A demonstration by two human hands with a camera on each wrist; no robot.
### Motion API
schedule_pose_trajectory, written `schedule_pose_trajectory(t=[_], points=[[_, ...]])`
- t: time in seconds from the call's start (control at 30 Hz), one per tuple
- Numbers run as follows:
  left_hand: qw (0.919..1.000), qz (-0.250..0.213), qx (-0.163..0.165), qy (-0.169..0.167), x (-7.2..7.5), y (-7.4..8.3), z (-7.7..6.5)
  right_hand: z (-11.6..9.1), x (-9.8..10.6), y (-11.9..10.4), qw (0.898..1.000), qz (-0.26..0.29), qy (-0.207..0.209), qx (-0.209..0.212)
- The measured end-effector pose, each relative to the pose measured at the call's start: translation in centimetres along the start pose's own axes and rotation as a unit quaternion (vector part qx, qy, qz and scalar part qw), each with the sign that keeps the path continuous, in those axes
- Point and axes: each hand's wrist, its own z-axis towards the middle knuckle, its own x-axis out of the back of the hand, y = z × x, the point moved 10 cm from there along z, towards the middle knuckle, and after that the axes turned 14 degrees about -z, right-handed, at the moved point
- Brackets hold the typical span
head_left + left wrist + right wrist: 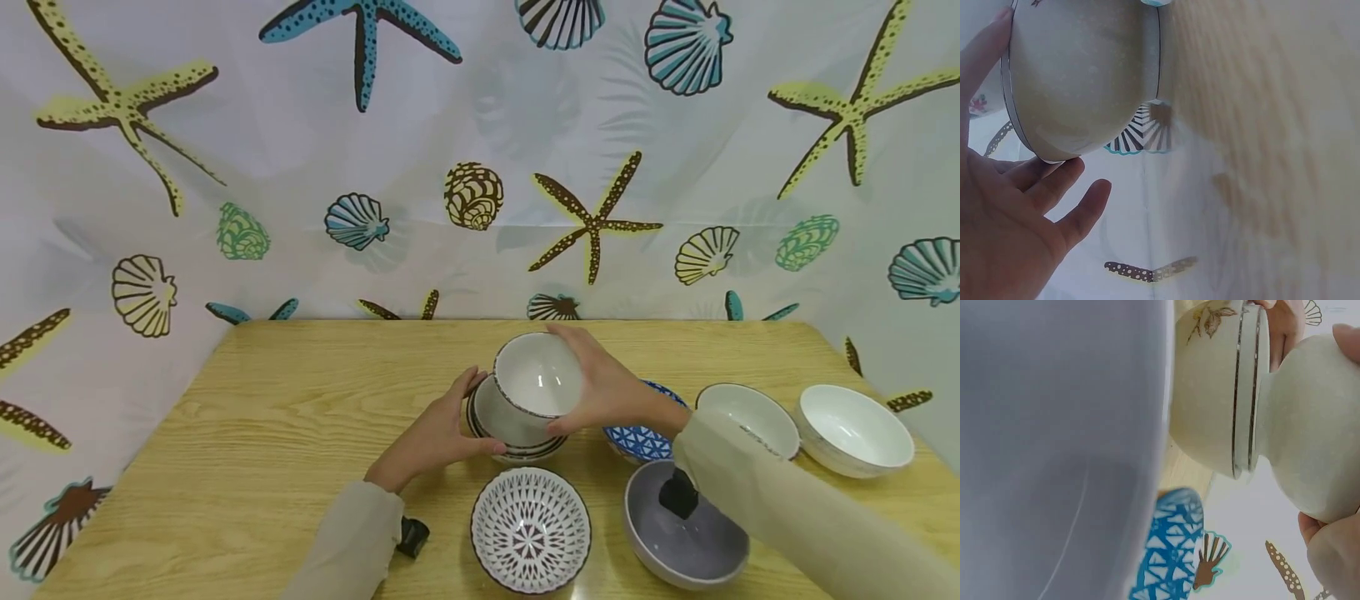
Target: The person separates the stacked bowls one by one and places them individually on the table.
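A white bowl with a thin dark rim (536,375) is in my right hand (611,387), which grips it from the right side, thumb low and fingers at the far rim. It is tilted over a stack of similar bowls (504,417). My left hand (442,429) grips this stack from the left, thumb at the near rim and fingers at the far side. In the right wrist view, the foot of the held bowl (1316,425) shows beside the stacked bowls (1210,406), the outer one bearing a brown floral print. The left wrist view shows left fingertips against a bowl's wall (1085,75).
A black-and-white patterned bowl (531,529) stands in front of the stack. To the right are a blue-and-white patterned dish (639,442), a grey bowl (686,542) under my right forearm, and two white bowls, one nearer (750,412) and one farther right (855,429). A shell-print cloth (450,275) hangs behind.
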Motion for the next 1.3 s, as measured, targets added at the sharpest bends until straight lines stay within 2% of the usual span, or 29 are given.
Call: schedule_pose_trajectory(t=[0.23, 0.67, 1.0, 1.3], points=[[0.9999, -0.004, 0.011, 0.002, -0.2, -0.2, 0.1, -1.4, 1.4, 0.9, 1.0, -0.019, 0.014, -0.014], [1.0, 0.009, 0.001, 0.003, -0.3, 0.0, 0.4, -5.2, 4.5, 3.4, 0.996, -0.049, 0.033, -0.064], [1.0, 0.008, 0.003, 0.004, -0.2, -0.1, 0.5, -8.9, 6.8, 4.8, 0.992, -0.066, 0.052, -0.096], [0.9999, 0.015, 0.008, 0.005, -0.3, 0.0, 0.7, -13.5, 8.9, 6.4, 0.983, -0.104, 0.078, -0.132]])
